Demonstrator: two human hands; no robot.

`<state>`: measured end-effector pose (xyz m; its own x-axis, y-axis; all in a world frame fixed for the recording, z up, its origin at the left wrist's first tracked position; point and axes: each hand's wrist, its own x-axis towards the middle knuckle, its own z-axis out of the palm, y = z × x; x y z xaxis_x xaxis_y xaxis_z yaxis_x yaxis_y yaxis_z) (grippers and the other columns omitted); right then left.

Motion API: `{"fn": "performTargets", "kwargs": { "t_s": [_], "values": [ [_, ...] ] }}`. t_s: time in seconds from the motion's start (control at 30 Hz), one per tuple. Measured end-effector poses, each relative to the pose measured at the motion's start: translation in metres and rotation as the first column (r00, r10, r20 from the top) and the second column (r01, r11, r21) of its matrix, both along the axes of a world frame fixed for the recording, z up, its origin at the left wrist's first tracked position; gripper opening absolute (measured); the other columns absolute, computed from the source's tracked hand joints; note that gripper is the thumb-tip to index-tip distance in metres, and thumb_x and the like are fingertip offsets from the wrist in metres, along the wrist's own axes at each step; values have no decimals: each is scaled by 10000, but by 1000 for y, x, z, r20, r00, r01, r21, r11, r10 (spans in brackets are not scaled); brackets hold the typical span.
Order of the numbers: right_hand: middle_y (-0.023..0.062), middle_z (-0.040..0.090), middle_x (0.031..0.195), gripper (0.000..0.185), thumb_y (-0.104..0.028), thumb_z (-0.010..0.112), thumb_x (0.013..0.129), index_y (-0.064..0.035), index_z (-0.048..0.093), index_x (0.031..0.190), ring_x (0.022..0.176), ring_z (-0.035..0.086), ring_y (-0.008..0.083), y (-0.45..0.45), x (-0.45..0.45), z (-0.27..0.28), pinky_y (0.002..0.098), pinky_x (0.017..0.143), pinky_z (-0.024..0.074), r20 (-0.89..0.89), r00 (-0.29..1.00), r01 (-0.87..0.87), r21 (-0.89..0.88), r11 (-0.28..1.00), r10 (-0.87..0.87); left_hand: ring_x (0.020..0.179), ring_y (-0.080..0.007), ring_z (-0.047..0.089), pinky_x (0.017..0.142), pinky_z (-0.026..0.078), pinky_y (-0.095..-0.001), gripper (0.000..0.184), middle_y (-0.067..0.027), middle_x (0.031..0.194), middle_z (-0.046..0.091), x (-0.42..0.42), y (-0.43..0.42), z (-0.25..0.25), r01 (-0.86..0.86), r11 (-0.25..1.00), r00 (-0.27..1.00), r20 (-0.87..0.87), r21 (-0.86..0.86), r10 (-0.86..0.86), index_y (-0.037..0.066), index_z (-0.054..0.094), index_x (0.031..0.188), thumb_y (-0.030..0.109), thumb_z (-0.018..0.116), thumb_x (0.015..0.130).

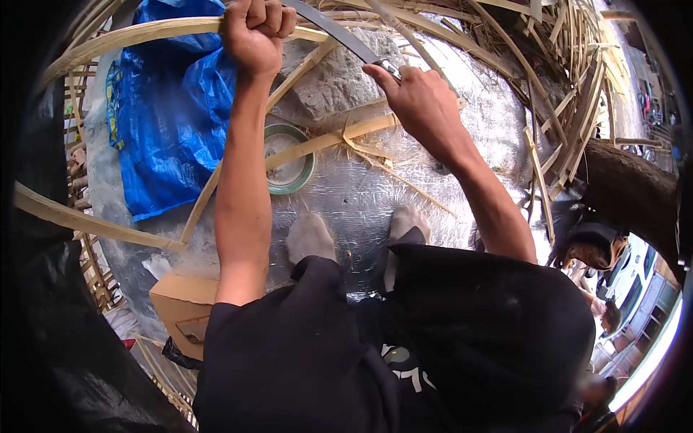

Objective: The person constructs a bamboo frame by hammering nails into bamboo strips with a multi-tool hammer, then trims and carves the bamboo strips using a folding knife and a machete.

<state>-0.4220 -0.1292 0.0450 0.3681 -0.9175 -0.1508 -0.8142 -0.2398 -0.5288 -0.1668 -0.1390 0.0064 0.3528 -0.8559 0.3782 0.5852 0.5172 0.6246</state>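
A silvery floor [361, 191]; strips [590, 101] heaped at its far right corner, perhaps finished. One long strip [159, 29], seemingly unfinished, spans the far left corner, a knife [336, 30] by its end. Left hand [254, 32] clenches the long strip; right hand [422, 101] grips the knife.

Left grip [254, 36]: clenched, fingers [256, 13] curled in; left arm [242, 173] extended forward, nearly straight. Right grip [422, 99]: clenched, thumb [380, 78] laid forward; right arm [498, 209] reaching ahead, slanting inward (both forearms bare).
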Motion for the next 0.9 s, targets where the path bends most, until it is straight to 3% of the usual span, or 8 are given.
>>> {"fn": "performTargets", "kwargs": {
  "t_s": [0.07,0.13,0.33,0.5,0.57,0.63,0.7,0.9],
  "values": [
    [190,562,511,891,-731,486,935,61,558,535,487,584,307,-9,-3,11,488,564,490,-155,987,-31,86,996,44,484,-128,66,482,172,-327,497,35,547,105,-5,0,2,0,1000,999,37,-23,1,185,191,610,298,443,1023],
    [40,496,476,832,-754,467,935,-34,547,526,423,482,158,-17,-7,21,396,441,441,-25,999,38,210,977,-34,480,-128,73,478,163,-329,497,34,548,105,-11,0,2,-48,998,999,-22,28,48,186,192,609,299,443,1024],
    [-26,401,413,758,-750,305,973,-130,498,583,314,406,77,3,1,64,269,286,328,687,725,-46,135,990,-60,490,-130,70,478,152,-334,496,32,548,101,-14,5,0,-55,998,998,19,-5,55,181,183,613,298,433,1025],
    [-12,418,440,816,-802,311,934,-83,535,619,358,465,94,-3,-6,-8,303,333,381,173,968,33,629,776,-182,426,-97,143,403,173,-295,404,59,575,174,-16,-7,-1,35,997,956,-288,-67,-52,177,331,678,266,465,1049],
    [-1,429,462,812,-813,362,916,-74,517,616,370,464,102,-6,-6,-1,320,356,393,103,987,54,522,851,-125,425,-97,144,403,175,-292,411,58,573,166,-14,-5,-4,29,985,999,-17,-170,-32,175,306,677,249,454,1053],
    [16,434,465,814,-798,401,923,-76,469,552,375,446,130,-9,-10,-4,339,396,410,81,994,24,469,883,-71,423,-97,144,401,173,-293,410,55,570,164,-13,-10,-3,88,976,949,-282,-198,-143,174,307,679,246,455,1054],
    [14,436,455,824,-783,433,929,-76,471,508,387,408,137,-7,-8,-12,349,402,344,-19,998,-55,163,985,59,416,-98,149,395,174,-294,403,52,563,163,-15,3,9,-68,994,983,-175,-81,53,168,313,691,252,461,1056],
    [71,447,419,868,-733,466,948,9,536,503,409,452,188,-9,-13,31,393,454,383,-72,996,-43,8,999,43,507,-132,74,500,141,-344,500,27,547,102,5,9,-3,-16,1000,998,-69,-10,16,172,183,612,314,433,1022]
  ]
}}
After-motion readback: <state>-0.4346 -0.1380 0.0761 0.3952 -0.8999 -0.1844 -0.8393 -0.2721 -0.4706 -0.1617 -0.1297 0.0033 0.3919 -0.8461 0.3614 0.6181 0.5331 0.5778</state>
